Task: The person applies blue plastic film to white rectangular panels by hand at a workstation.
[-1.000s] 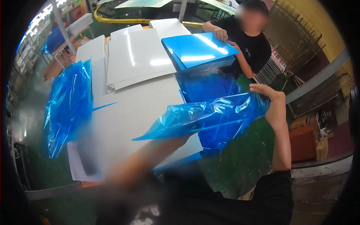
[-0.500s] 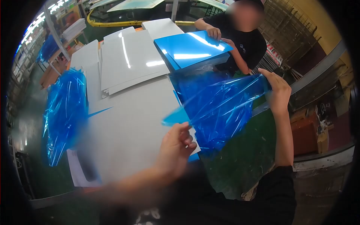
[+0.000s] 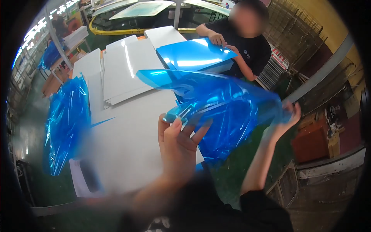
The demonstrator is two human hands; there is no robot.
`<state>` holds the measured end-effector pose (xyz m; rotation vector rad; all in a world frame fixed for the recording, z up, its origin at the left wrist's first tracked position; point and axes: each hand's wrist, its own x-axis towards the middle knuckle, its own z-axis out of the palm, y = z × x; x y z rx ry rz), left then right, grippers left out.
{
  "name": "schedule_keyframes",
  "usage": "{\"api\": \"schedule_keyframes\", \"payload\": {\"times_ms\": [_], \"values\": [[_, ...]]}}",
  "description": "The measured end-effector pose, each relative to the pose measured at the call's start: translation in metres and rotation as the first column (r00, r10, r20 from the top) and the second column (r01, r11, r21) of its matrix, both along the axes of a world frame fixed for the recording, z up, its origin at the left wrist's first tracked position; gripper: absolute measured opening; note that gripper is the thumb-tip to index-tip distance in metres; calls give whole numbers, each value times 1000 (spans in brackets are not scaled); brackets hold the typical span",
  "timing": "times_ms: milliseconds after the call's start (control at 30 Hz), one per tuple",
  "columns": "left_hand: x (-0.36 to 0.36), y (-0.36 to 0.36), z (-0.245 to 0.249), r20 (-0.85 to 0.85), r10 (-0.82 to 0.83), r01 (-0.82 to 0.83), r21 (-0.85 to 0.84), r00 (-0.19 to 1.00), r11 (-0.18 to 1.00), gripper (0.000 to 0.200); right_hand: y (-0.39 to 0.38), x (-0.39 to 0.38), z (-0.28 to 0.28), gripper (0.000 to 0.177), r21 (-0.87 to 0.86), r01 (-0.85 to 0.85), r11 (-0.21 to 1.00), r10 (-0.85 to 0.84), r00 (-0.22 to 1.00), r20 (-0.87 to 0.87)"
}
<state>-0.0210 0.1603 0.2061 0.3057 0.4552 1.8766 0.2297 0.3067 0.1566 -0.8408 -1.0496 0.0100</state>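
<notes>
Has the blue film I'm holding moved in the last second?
Yes. The blue film has lifted toward the far blue panel, now overlapping its near edge.

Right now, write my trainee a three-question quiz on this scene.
1. True or false: the blue film lies flat on the white panel.
2. The co-worker's hands rest on: A) a blue-covered panel; B) a cardboard box; C) a roll of tape.
3. Fill in: the crumpled film sits on the ___ side of the white panel, as the wearer sees it.
Key: 1 false, the left hand and right hand hold it up in the air; 2 A; 3 left.
</notes>
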Motion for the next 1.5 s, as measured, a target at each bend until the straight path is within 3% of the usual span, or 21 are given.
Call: {"api": "schedule_keyframes", "payload": {"times_ms": [33,67,167,200,267,333,400,500,600,733,800,833,900,933,967,1033,1167,1233,1367,1467,1500], "values": [[0,-1,-2,-10,-17,18,17,1000,1000,20,-12,-13,-20,31,-48,-72,996,58,965,-257],[0,-2,-6,-23,-35,36,30,999,999,24,-15,4,-52,31,-86,-392,916,321,846,-426],[-10,-7,-14,-26,-87,89,81,996,993,32,-24,-5,-85,38,223,-939,260,745,48,-666],[-16,-8,-17,-19,-105,106,102,994,989,34,-27,-15,-88,40,374,-927,-17,734,-265,-625],[-34,-12,-26,35,-184,182,55,982,982,33,-14,-23,-115,42,556,-810,190,558,-377,-739],[-49,-14,-36,183,-259,235,143,948,961,35,-11,-31,-113,45,688,-690,224,503,-522,-688],[-60,-14,-45,380,-360,220,364,852,905,39,-18,-33,-91,48,818,-573,51,554,-665,-501],[-78,-29,-36,389,-389,281,308,835,909,38,-18,-47,-55,53,914,-333,-232,526,-834,-170],[-101,-38,-35,330,-367,313,206,870,927,39,7,-37,-52,70,645,-653,-397,716,-660,-227],[-116,-27,-14,335,-423,475,-90,842,875,33,-25,-95,10,104,-85,-971,-223,762,-119,-636],[-119,-19,-24,311,-513,529,40,800,848,32,-30,-126,13,121,-247,-857,-451,814,-282,-508],[-123,-12,-27,285,-580,585,77,763,808,32,-34,-138,9,117,-232,-833,-502,810,-358,-465],[-114,-15,-17,250,-424,453,-74,871,888,30,-37,-158,8,108,-220,-775,-592,792,-509,-336],[-111,-15,-13,222,-343,378,-139,913,915,29,-37,-158,6,94,-303,-795,-526,838,-422,-347],[-117,-13,-16,348,-455,509,-78,820,857,29,-37,-156,3,81,-387,-802,-454,878,-329,-349],[-120,-11,-23,314,-396,436,-66,863,898,30,-42,-160,5,27,-421,-856,-300,923,-149,-355],[-129,-6,-31,145,-99,113,-89,984,990,29,-45,-148,11,16,-622,-782,-47,903,233,-361],[-143,-6,-32,23,-143,141,72,989,987,29,-48,-137,17,15,-616,-786,-47,857,285,-429],[-144,10,-17,132,-97,68,204,986,977,30,-46,-101,15,13,-518,-853,62,788,360,-499],[-124,36,0,23,-161,152,225,987,962,29,-47,-69,4,13,-478,-857,194,673,471,-571],[-125,54,-3,-138,-277,306,295,951,905,29,-46,-55,-4,15,-497,-841,214,687,491,-535]]}}
